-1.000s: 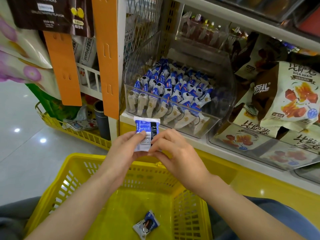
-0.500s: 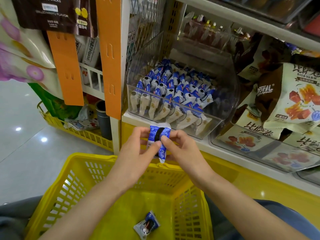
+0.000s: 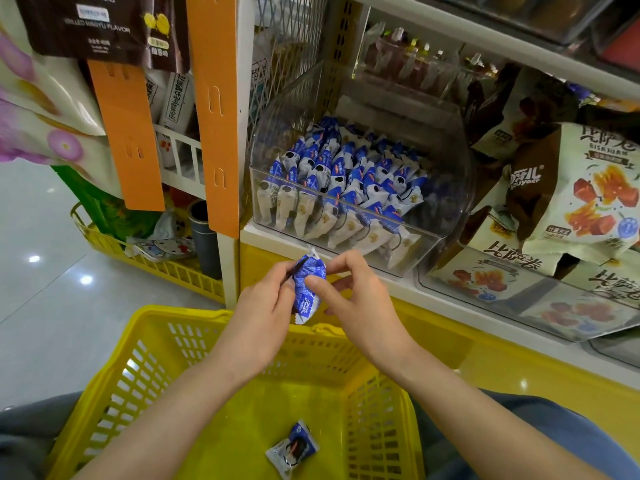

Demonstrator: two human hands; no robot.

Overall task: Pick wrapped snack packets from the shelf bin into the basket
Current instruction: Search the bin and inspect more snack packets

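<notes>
Left hand (image 3: 265, 308) and right hand (image 3: 362, 306) pinch blue packet (image 3: 308, 289) above basket (image 3: 162, 329) rim — long axis near upright, crimped end up.

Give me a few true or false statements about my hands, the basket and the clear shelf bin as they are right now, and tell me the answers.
1. The left hand and the right hand both hold the same blue and white held packet. True.
2. The yellow basket has nothing in it. False: one loose packet lies on its floor.
3. The held packet is outside the clear bin, in front of the shelf edge. True.
4. The clear bin is almost emptied out. False: it holds many packets standing in rows.
</notes>
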